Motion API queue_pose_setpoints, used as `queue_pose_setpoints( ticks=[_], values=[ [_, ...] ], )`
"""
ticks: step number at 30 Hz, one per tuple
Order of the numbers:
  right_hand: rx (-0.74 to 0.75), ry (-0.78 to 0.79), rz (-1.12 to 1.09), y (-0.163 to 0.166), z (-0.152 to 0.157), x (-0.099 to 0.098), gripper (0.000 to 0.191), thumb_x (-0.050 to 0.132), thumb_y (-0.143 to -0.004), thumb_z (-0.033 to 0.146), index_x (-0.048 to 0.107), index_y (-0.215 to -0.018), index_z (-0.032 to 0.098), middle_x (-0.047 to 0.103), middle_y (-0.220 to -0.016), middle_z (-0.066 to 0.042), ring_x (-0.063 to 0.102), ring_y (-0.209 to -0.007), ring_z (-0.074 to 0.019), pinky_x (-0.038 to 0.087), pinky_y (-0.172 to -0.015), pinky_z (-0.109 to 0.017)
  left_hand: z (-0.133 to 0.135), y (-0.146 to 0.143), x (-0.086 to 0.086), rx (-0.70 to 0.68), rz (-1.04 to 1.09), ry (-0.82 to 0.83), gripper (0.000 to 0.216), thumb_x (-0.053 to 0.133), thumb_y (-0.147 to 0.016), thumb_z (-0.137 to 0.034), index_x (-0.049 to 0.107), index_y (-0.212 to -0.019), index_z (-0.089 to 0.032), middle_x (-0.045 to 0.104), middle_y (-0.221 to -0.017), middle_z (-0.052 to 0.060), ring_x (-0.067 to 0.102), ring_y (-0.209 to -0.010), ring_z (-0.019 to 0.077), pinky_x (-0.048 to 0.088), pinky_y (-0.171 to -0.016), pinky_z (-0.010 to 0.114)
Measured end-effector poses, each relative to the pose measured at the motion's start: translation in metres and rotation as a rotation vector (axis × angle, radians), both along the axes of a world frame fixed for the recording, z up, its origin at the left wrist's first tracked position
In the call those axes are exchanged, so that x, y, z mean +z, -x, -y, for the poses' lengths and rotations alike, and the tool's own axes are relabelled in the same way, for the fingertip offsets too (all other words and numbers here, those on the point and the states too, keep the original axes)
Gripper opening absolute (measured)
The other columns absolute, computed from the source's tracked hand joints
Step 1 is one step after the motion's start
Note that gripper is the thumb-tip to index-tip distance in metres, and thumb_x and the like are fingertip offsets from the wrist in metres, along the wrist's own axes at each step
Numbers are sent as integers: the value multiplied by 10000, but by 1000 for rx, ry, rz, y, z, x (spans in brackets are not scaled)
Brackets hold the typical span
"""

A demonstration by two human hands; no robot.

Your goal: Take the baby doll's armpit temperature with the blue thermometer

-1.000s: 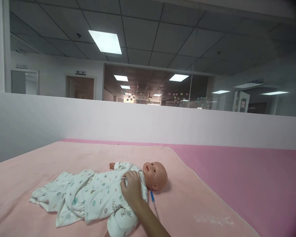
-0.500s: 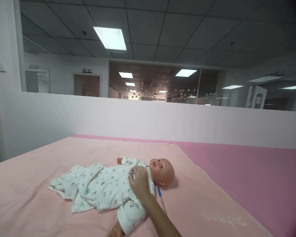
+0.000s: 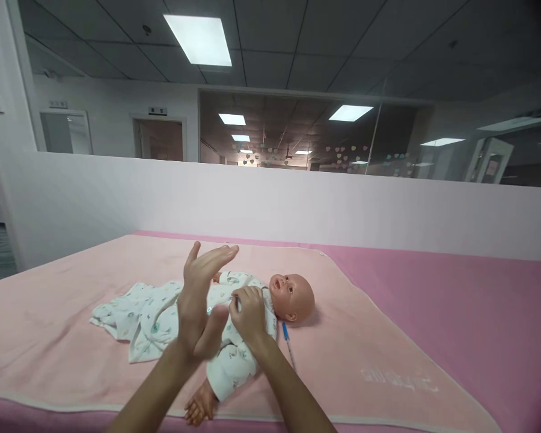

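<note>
A bald baby doll (image 3: 295, 297) lies on its back with its head to the right. It wears a white baby gown (image 3: 155, 325) with small green and brown prints. My right hand (image 3: 250, 313) rests on the doll's upper chest, fingers curled in on the gown near the neckline; what lies under the fingertips is hidden. Raised above the doll's middle is my left hand (image 3: 198, 300), open and holding nothing, thumb and fingers apart. It hides part of the gown. The doll's near arm stretches toward me, its bare hand (image 3: 201, 404) showing.
Beside the doll's head lies a thin thermometer-like stick (image 3: 287, 343) with a blue end. A peach blanket (image 3: 365, 337) covers most of the pink mat (image 3: 478, 300). A low white wall (image 3: 320, 204) with glass above it stands behind.
My left hand has come into view and is raised over the doll. My right hand stays on the chest. The view has tipped down slightly.
</note>
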State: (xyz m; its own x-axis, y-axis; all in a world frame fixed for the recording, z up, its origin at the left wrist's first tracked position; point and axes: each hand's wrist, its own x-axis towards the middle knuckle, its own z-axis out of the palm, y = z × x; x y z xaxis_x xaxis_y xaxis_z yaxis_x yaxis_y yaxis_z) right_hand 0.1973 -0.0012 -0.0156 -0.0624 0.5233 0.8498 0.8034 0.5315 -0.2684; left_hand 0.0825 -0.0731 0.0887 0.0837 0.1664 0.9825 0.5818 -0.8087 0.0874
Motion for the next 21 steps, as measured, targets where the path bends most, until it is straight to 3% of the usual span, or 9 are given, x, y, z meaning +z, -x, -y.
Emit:
queue_pose_setpoints(
  ticks=[3,5,8,12,21],
  values=[
    [22,12,-21,0,1,0,138,443,-718,80,541,-706,177,539,-679,-5,443,-701,-146,314,-717,-283,-29,12,-13,88,-284,252,297,356,-860,-329,541,-1051,-198,610,-1004,37,528,-978,188,221,-1023,442],
    [36,13,-40,0,1,0,141,442,-721,79,545,-711,175,541,-684,-8,451,-714,-147,319,-711,-278,-48,26,-32,148,-487,484,273,391,-830,-324,606,-927,-186,633,-909,53,553,-895,209,318,-935,428],
    [37,16,-59,0,0,-2,146,432,-721,73,538,-697,171,536,-678,-10,453,-713,-144,325,-706,-272,-63,46,-60,68,-562,730,260,386,-815,-292,625,-861,-198,632,-861,44,563,-813,189,420,-754,305],
    [45,23,-57,0,-1,-3,148,432,-716,69,541,-700,168,540,-684,-13,456,-720,-147,329,-711,-272,-62,60,-76,-78,-456,824,241,382,-821,-287,602,-889,-217,620,-908,17,555,-838,165,407,-717,242],
    [48,37,-45,0,3,0,144,433,-729,84,543,-700,173,538,-680,-11,457,-718,-148,319,-707,-273,-66,60,-72,-1,-344,890,182,464,-774,-334,563,-718,-191,628,-737,9,562,-694,165,377,-606,239]
  ],
)
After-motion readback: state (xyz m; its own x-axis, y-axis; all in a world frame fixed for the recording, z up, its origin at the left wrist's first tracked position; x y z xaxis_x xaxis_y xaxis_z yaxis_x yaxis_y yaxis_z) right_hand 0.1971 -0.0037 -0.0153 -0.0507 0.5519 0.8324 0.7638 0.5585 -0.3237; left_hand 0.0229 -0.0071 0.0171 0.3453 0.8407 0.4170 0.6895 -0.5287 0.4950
